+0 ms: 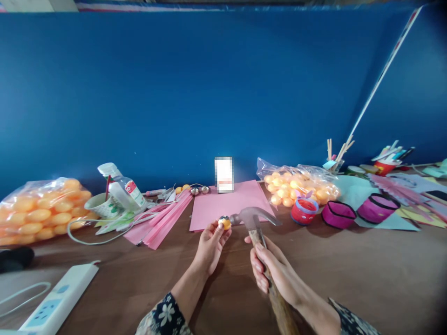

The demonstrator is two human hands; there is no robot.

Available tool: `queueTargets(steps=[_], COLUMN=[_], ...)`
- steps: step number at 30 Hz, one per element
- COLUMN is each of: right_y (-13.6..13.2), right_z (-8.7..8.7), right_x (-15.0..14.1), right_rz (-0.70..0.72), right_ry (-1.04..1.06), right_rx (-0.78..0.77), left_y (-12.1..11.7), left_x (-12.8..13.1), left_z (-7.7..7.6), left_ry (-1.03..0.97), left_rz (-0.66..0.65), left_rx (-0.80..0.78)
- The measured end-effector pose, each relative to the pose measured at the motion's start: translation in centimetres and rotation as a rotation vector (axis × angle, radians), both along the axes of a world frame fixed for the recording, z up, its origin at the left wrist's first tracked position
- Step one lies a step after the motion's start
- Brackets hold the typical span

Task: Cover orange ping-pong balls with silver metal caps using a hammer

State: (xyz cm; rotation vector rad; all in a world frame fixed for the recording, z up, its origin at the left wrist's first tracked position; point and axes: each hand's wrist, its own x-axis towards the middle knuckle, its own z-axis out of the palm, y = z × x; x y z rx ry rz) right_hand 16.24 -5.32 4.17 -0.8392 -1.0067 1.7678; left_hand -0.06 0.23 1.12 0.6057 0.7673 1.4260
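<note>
My left hand (212, 244) pinches a small orange ball (225, 224) between thumb and fingers. A shiny silver ball (224, 218) shows at the top of the orange one; I cannot tell whether the two are joined. My right hand (272, 265) is wrapped round the wooden handle of a claw hammer (255, 221). The hammer's face points left and is close beside the balls; whether it touches them is unclear. Behind both hands lies a sheet of pink paper (223, 204), with a small white upright object (223, 174), blurred out, at its back edge.
Bags of orange balls stand left (42, 214) and right (289, 184). Two silver balls (200, 190) and pink strips (164, 218) lie left of the paper. A bottle (124, 186), power strip (61, 298), red cup (304, 211) and magenta containers (338, 215) are around. A blue partition (209, 83) closes the back.
</note>
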Motion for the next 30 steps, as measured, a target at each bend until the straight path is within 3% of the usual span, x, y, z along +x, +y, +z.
queueTargets(steps=[7,30], right_y=[0.07,0.04], right_z=[0.01,0.07], right_x=[0.01,-0.06], right_rz=[-0.003,-0.044], right_ry=[0.01,0.024], right_rx=[-0.001,0.005], left_y=[-0.1,-0.11], left_x=[-0.07,-0.08], left_z=[-0.27,-0.17], left_ry=[-0.012,-0.018], left_rz=[-0.049,-0.032], left_rx=[0.004,-0.013])
